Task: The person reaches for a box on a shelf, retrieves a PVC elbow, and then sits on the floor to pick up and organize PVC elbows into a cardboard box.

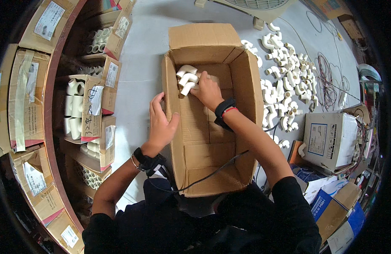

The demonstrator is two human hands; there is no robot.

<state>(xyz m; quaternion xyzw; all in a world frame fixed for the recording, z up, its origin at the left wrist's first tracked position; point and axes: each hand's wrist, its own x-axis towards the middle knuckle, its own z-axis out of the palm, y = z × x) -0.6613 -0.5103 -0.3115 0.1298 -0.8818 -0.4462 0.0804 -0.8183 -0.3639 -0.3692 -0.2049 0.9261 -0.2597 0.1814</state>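
Note:
An open cardboard box [198, 152] stands in front of me, its far flap folded outward. Several white plastic pipe elbows [188, 78] lie nested in its far left corner. My right hand [209, 92] reaches inside, with thumb and fingers at the nearest elbow [189, 88]; the hand hides part of it, and I cannot tell how firmly it is gripped. My left hand [163, 122] rests against the left wall of the box from outside, fingers spread, holding nothing.
Loose white pipe fittings [290, 76] cover the floor right of the box. Left is a shelf [57, 73] of cartons with fittings. A white carton [322, 141] and tangled cables [325, 82] lie right. A black cable [214, 173] crosses the box's near end.

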